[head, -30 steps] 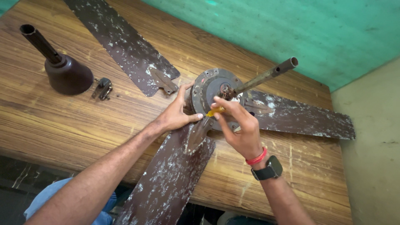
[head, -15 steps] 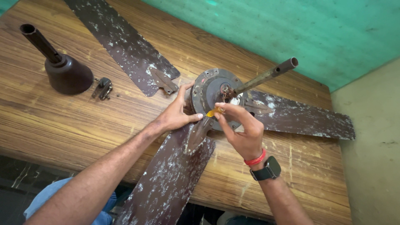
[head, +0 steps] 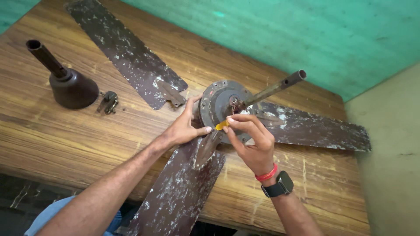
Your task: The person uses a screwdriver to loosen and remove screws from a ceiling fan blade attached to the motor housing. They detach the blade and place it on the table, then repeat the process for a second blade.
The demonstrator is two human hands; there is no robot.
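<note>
An old brown ceiling fan lies on a wooden table (head: pixel 65 144). Its round motor housing (head: pixel 218 102) has a metal rod (head: pixel 273 88) sticking out up and to the right. My left hand (head: pixel 186 126) rests against the left rim of the housing, thumb at its lower edge. My right hand (head: pixel 251 142) pinches a small tool with a yellow handle (head: pixel 222 125), its tip at the lower edge of the housing near a blade bracket (head: pixel 205 150). One blade (head: pixel 175 196) points toward me, another (head: pixel 315 129) runs right.
A detached blade (head: pixel 127 54) lies at the upper left. A brown bell-shaped canopy with a pipe (head: pixel 70 87) stands at the left, a small metal part (head: pixel 108 102) beside it. A green wall (head: pixel 306 30) runs behind the table; a pale wall (head: pixel 389 153) is at the right.
My right hand has shifted slightly on the yellow-handled tool at the housing's edge. The left hand and the fan stay where they were.
</note>
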